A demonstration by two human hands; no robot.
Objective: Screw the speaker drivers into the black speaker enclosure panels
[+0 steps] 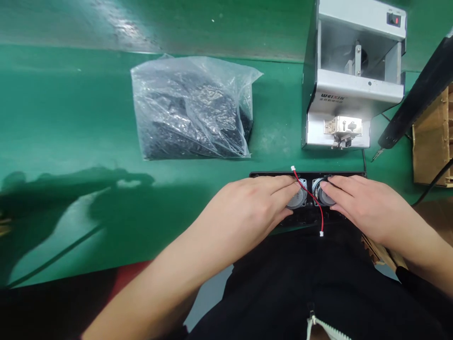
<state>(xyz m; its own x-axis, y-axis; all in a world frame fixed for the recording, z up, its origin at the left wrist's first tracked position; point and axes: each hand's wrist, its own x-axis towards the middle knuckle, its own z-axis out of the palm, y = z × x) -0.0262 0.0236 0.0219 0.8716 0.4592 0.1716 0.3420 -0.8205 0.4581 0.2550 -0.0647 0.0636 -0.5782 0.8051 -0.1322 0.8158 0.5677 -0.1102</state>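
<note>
At the table's (71, 118) near edge lies the black housing (307, 216) with two speakers (297, 199), the left hand (247, 208) and right hand (364, 203) each resting outstretched, ungrasping fingers on one, a red wire (321, 219) between them.

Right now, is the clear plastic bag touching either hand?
No, the clear plastic bag lies on the green table, apart from the left hand and right hand.
</note>
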